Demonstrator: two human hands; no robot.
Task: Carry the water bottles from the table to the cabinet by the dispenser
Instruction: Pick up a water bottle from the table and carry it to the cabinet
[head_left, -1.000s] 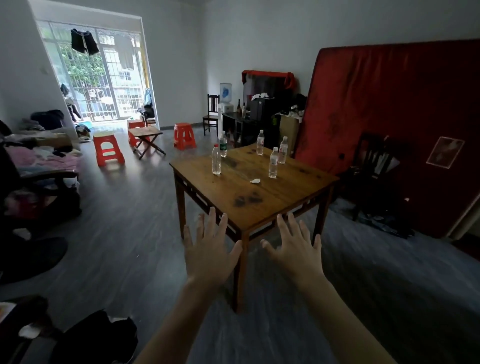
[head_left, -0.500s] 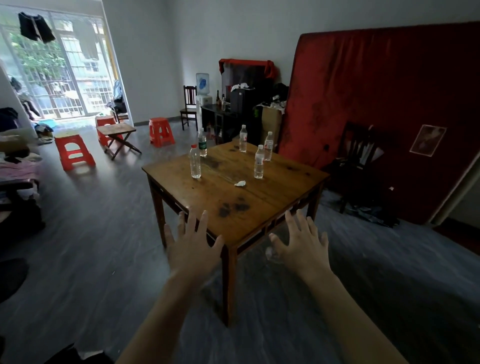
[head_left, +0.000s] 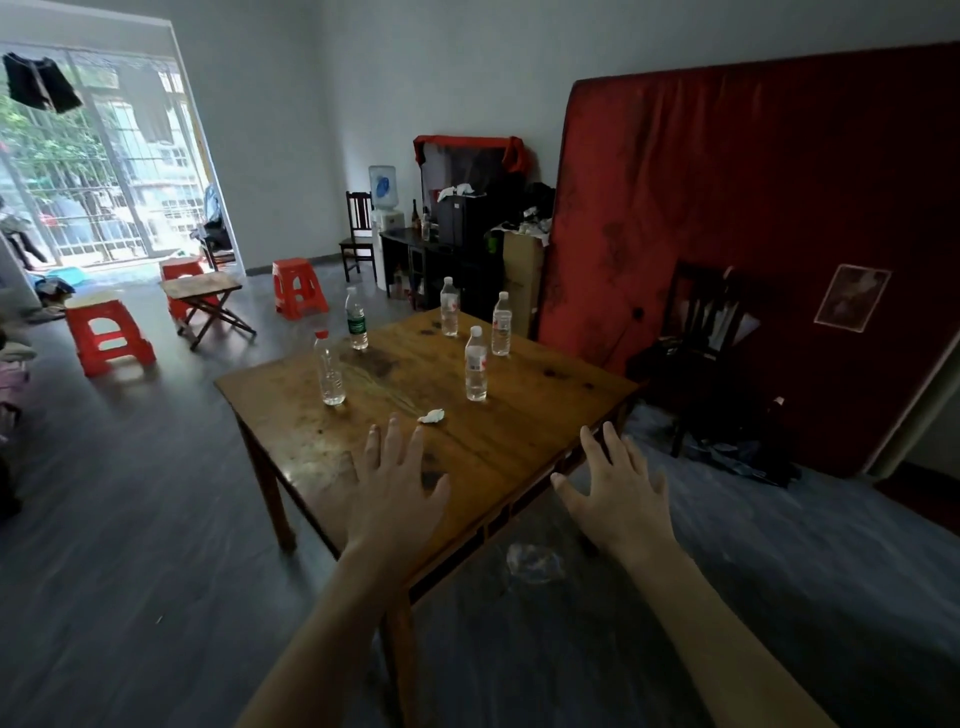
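Both hands are reaching forward with the palms down and the fingers spread apart, and neither grip is holding anything. The left hand (head_left: 396, 486) is hovering over the near part of the wooden bench (head_left: 530, 415), and its fingertips are pointing toward a small crumpled white paper (head_left: 431, 416) lying just ahead of them. The right hand (head_left: 618, 491) is hanging beside the near right edge of the bench, over the floor.

Five water bottles are standing upright on the bench, all well apart from the hands. The red-capped bottle (head_left: 329, 368) is standing nearest on the left side. The bottle with a green label (head_left: 356, 318) is standing behind it, near the far left edge. The near right bottle (head_left: 476, 364) is standing toward the middle. The far middle bottle (head_left: 449, 306) and the far right bottle (head_left: 502, 323) are standing close to the far corner.

Behind the bench, the dark cabinet (head_left: 441, 267) is standing against the wall, and the water dispenser (head_left: 384, 205) is just beside it on the left, next to a dark chair (head_left: 359, 236). A red mattress (head_left: 753, 208) is leaning on the right wall. Red plastic stools (head_left: 109, 332) and a small folding table (head_left: 205, 299) are standing on the floor at the left. A crumpled clear plastic thing (head_left: 535, 561) is lying on the floor below the bench edge.
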